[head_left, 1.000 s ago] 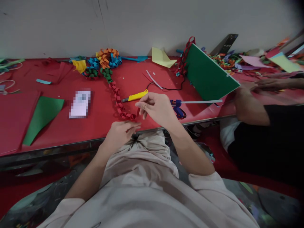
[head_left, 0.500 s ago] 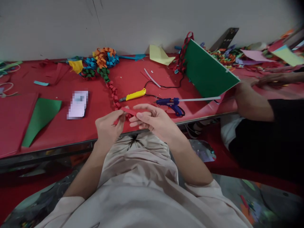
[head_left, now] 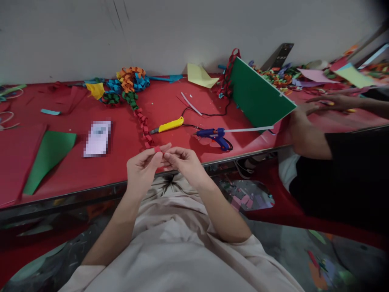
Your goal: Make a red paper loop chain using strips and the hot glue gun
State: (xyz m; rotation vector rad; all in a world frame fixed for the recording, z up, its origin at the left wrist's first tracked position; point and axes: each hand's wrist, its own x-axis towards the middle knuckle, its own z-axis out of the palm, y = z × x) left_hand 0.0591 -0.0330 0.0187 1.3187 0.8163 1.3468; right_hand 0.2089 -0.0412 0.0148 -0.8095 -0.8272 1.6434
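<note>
Over the table's front edge, my left hand [head_left: 142,167] and my right hand [head_left: 186,164] meet, both pinching a small red paper strip [head_left: 157,149]. It curves over my left fingertips, and the rest is hidden by my fingers. Just behind my hands ends a paper chain [head_left: 142,121] of red links, running back through green to a pile of orange and blue links [head_left: 132,79]. A yellow utility knife [head_left: 172,124] lies beyond my fingers. To the right rests a blue glue gun [head_left: 214,134] with a long white glue stick in its back.
A green board [head_left: 258,95] leans upright at the right, near a co-worker's arms [head_left: 310,129]. A phone [head_left: 97,138], green paper [head_left: 50,158] and red sheets [head_left: 18,162] lie left on the red table [head_left: 118,166]. Yellow paper [head_left: 200,76] is by the wall.
My hands have drawn closer together, the right one moving left and down. The red strip, stretched between them before, is now bent at my left fingertips. The view has shifted slightly.
</note>
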